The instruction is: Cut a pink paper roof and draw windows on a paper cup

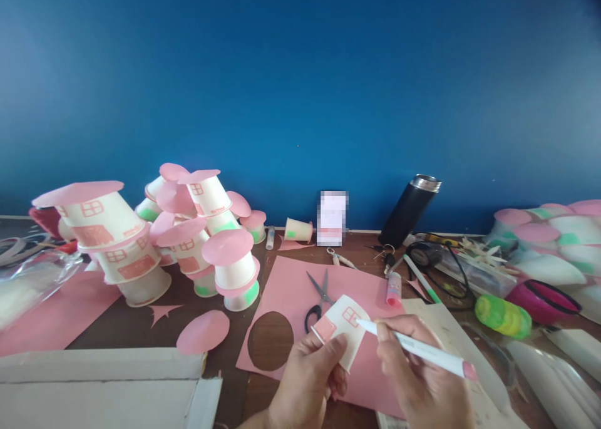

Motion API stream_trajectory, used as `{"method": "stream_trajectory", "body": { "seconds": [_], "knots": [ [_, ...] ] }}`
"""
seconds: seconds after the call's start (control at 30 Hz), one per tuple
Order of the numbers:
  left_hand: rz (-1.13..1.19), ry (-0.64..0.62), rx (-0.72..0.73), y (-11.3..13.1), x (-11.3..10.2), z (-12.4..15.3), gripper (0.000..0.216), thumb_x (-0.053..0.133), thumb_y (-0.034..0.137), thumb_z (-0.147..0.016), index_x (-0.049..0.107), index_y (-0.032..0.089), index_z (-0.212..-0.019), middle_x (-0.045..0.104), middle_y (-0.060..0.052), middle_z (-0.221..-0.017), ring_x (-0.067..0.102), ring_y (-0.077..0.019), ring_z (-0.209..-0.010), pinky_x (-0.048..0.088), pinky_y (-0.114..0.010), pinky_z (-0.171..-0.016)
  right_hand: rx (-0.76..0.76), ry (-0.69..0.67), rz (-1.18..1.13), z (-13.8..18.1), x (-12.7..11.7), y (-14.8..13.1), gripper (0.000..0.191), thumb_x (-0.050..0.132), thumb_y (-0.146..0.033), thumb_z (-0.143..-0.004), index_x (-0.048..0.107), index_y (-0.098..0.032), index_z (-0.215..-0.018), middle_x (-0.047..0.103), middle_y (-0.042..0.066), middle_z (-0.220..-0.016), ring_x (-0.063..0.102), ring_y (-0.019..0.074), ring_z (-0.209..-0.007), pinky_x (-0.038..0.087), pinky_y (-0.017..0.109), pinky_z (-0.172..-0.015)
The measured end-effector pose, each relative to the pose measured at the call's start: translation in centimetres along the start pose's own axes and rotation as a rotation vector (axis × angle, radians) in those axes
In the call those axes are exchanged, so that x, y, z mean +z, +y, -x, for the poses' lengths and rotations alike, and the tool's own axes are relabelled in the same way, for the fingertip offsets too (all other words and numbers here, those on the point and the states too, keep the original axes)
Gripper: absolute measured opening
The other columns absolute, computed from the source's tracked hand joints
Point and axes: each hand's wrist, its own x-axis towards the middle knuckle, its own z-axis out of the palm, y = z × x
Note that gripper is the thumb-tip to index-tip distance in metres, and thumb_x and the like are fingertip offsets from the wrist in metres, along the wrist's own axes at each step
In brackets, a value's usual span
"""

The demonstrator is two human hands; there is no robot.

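Note:
My left hand (305,379) is closed around a white paper cup (355,344), tilted with its side facing me. A pink window outline and a filled pink patch are drawn on the cup. In my right hand (417,379) is a white marker (432,352) with a pink end; its tip meets the cup at the window drawing. Beneath both hands lies a pink paper sheet (282,285) with a round hole cut in it. Scissors (323,294) rest on the sheet just behind the cup, their blades spread and part of them hidden.
Stacked cups with pink paper roofs (117,228) stand at left, beside a loose pink disc (203,332) and cardboard (103,394). Toward the back are a lying cup (298,230), a blurred-out upright rectangle (332,219) and a black flask (408,213). A green-yellow bottle (503,316) lies right.

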Motion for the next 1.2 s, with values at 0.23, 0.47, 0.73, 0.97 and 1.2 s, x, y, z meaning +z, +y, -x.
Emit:
{"method": "stream_trajectory", "body": {
  "seconds": [0.23,0.47,0.73,0.97,1.2],
  "knots": [
    [0.026,-0.004,0.008,-0.02,0.0,-0.03,0.044,0.075,0.047,-0.064,0.052,0.015,-0.046,0.045,0.003,-0.036,0.037,-0.0053,-0.035,0.021,-0.023,-0.042,0.0,-0.001,0.003,0.01,-0.03,0.03,0.014,0.054,-0.034,-0.089,0.057,-0.023,-0.08,0.056,-0.003,-0.058,0.049,0.0113,-0.043,0.043,0.02,-0.04],
    [0.063,-0.019,0.007,0.01,0.1,0.1,0.046,0.075,0.045,-0.065,0.049,0.015,-0.042,0.044,0.003,-0.035,0.037,-0.0053,-0.036,0.023,-0.023,-0.043,0.01,-0.007,0.009,0.07,-0.06,0.04,0.016,0.053,-0.035,-0.089,0.058,-0.023,-0.08,0.055,-0.003,-0.057,0.049,0.0113,-0.042,0.043,0.02,-0.04],
    [0.081,-0.013,0.004,0.05,0.12,0.0,0.044,0.075,0.044,-0.065,0.05,0.015,-0.043,0.043,0.003,-0.035,0.036,-0.0053,-0.035,0.023,-0.023,-0.042,0.007,-0.014,-0.006,-0.06,-0.04,-0.06,0.014,0.053,-0.034,-0.089,0.058,-0.023,-0.081,0.056,-0.003,-0.059,0.049,0.0114,-0.043,0.043,0.02,-0.039],
    [0.089,-0.01,-0.001,0.15,0.13,0.06,0.043,0.075,0.042,-0.066,0.05,0.015,-0.044,0.044,0.003,-0.036,0.037,-0.0053,-0.035,0.023,-0.022,-0.043,-0.003,-0.003,0.018,0.02,-0.06,-0.07,0.014,0.054,-0.034,-0.089,0.057,-0.023,-0.08,0.055,-0.003,-0.058,0.048,0.0112,-0.042,0.043,0.02,-0.04],
    [0.135,0.013,-0.031,0.29,0.31,0.12,0.044,0.078,0.042,-0.062,0.048,0.016,-0.043,0.042,0.005,-0.036,0.036,-0.005,-0.035,0.021,-0.022,-0.043,0.007,-0.006,0.022,-0.01,-0.09,-0.13,0.016,0.053,-0.036,-0.089,0.057,-0.023,-0.081,0.056,-0.002,-0.059,0.049,0.0115,-0.044,0.043,0.02,-0.04]
  ]
}}
